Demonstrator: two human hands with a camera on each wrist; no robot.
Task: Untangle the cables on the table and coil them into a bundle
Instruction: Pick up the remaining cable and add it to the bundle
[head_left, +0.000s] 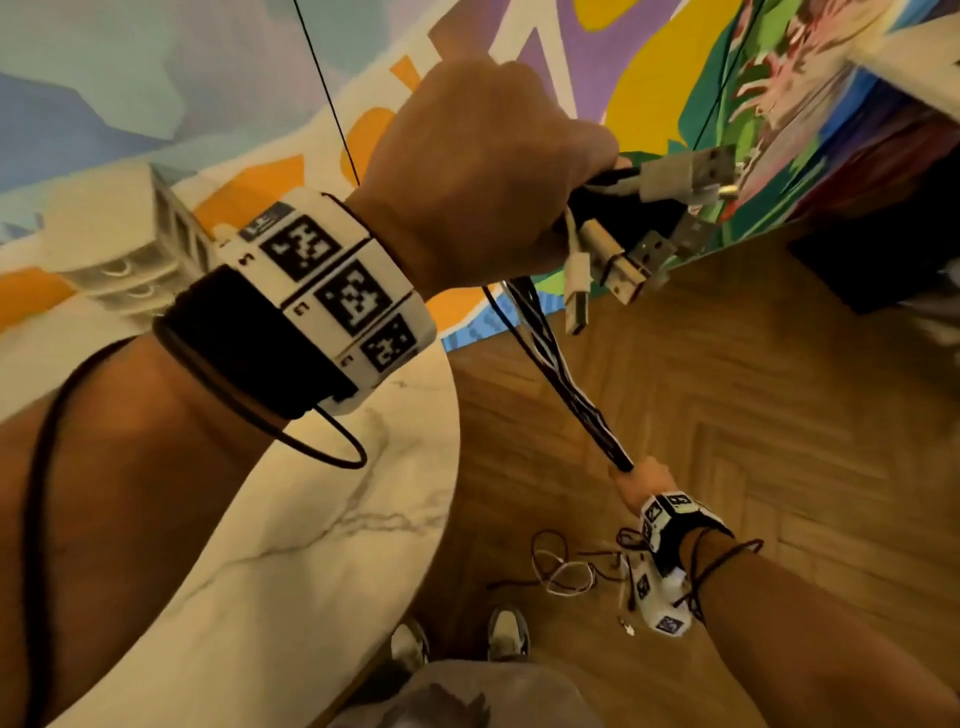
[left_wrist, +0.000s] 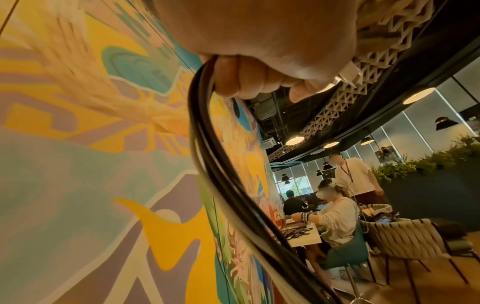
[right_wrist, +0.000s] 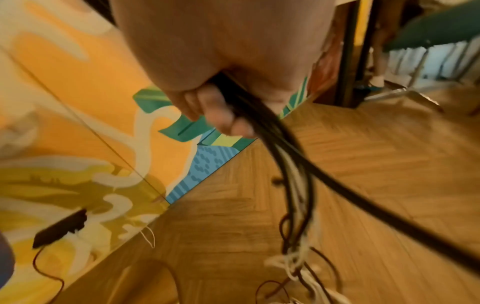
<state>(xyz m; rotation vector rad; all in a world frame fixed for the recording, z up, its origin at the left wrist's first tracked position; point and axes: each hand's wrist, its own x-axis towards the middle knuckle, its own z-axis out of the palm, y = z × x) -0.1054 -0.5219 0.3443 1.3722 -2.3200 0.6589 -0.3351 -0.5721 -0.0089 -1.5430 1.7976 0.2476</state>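
My left hand (head_left: 488, 171) is raised high and grips a bunch of black and white cables (head_left: 566, 379) near their ends. Several USB plugs (head_left: 623, 254) stick out past its fingers (left_wrist: 233, 82). From there the bunch runs taut, down and to the right, into my right hand (head_left: 636, 480), which is held low over the floor. In the right wrist view that hand's fingers (right_wrist: 218, 115) curl round the cables (right_wrist: 285, 164). Below it the loose ends (head_left: 566, 569) trail in a tangle on the floor (right_wrist: 293, 265).
A round marble table (head_left: 337, 519) is at the left, beside my shoes (head_left: 506, 634). Herringbone wood floor (head_left: 753, 415) meets a painted mural wall (head_left: 156, 78). Other people (left_wrist: 335, 209) sit at a table, with woven chairs (left_wrist: 405, 236) nearby.
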